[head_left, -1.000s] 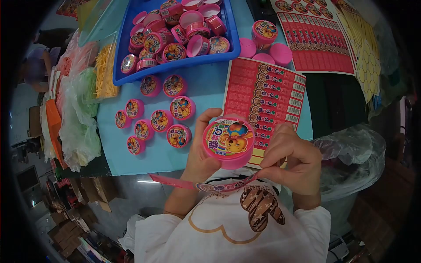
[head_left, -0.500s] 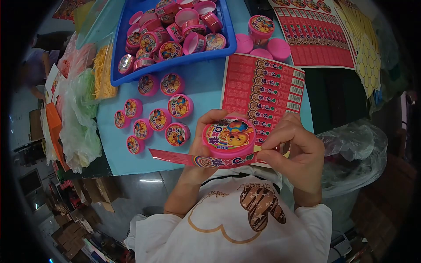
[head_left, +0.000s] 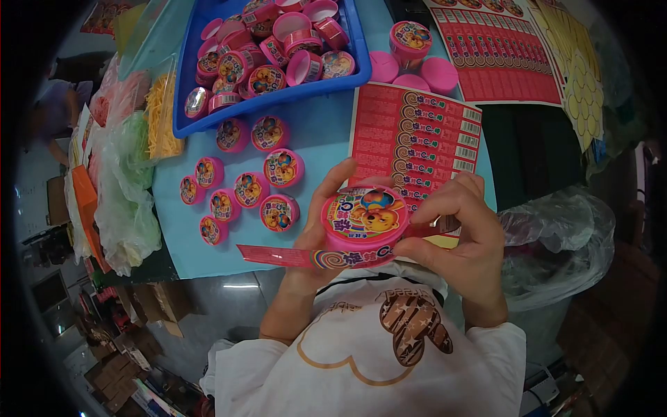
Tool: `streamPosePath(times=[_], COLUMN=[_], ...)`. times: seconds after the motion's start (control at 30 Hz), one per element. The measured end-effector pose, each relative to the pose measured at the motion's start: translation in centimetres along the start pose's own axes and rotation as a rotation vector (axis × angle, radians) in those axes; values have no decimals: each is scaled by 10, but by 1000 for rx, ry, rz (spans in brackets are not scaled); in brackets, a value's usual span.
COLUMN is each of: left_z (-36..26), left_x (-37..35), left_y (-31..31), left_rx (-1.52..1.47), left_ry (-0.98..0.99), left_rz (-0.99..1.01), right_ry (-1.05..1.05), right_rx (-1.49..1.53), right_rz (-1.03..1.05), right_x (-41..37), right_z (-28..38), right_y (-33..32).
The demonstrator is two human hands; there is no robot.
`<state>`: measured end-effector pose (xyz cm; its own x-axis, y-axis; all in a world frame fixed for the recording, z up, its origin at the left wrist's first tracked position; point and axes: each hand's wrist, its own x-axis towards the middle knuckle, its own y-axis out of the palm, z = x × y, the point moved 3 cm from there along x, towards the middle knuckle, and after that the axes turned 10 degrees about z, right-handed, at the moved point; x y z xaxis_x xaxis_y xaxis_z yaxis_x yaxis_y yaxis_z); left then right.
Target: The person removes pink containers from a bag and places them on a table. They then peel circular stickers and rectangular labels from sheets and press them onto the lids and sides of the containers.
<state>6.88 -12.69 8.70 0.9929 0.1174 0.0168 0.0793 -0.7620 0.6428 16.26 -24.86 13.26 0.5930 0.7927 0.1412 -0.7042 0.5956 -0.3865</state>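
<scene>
A round pink tub (head_left: 364, 214) with a cartoon bear on its lid sits in my left hand (head_left: 314, 240), whose fingers wrap around its left side. Along the front wall of the tub runs a red sticker strip (head_left: 278, 256); its left end sticks out free past the tub. My right hand (head_left: 462, 240) pinches the strip's right end against the tub's right side. Behind both hands lies a red sheet of label strips (head_left: 375, 132). To the left, several pink tubs (head_left: 250, 189) with picture lids stand on the blue tabletop.
A blue tray (head_left: 271, 94) at the back holds many pink tubs. Plain pink lids (head_left: 439, 75) and another label sheet (head_left: 500, 66) lie at the back right. Plastic bags (head_left: 128, 201) are at the left, and clear plastic (head_left: 563, 250) hangs at the right.
My right hand has moved slightly left and in toward the tub. The strip's right part now lies against the tub's wall, where before it stretched out to the right.
</scene>
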Motion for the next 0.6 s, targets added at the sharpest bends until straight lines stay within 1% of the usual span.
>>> streamPosePath(times=[0.07,0.1,0.13,0.17,0.2,0.27,0.3,0.37,0.4,0.47,0.53,0.6], left_z=[-3,-5,-8,-9,-8,-8,-10,-13,-13,-12,-16,-17], left_x=[1,1,0,-1,-1,0,0,2,2,1,1,0], left_y=[2,6,10,12,14,14,15,19,18,18,23,23], left_rx=[-256,-253,-94,64,67,168,170,93,92,111,116,122], left_ry=[55,58,16,-25,-21,54,59,16,18,67,62,56], left_rz=[75,78,15,-48,-45,-108,-107,-35,-35,40,28,14], right_ry=[21,41,35,77,119,147,181,148,121,110,100,125], right_rx=[41,82,81,151,222,263,306,351,398,385,375,490], right_rz=[-21,-42,-44,-41,-36,-30,-22,-18,-17,-3,12,-3], right_x=[-1,-2,-1,-2,-2,-2,-3,-3,-4,-5,-6,-7], right_z=[-7,-11,-12,-14,-16,-17,-18,-18,-18,-20,-21,-24], right_y=[-1,-1,0,2,3,6,8,8,8,7,6,6])
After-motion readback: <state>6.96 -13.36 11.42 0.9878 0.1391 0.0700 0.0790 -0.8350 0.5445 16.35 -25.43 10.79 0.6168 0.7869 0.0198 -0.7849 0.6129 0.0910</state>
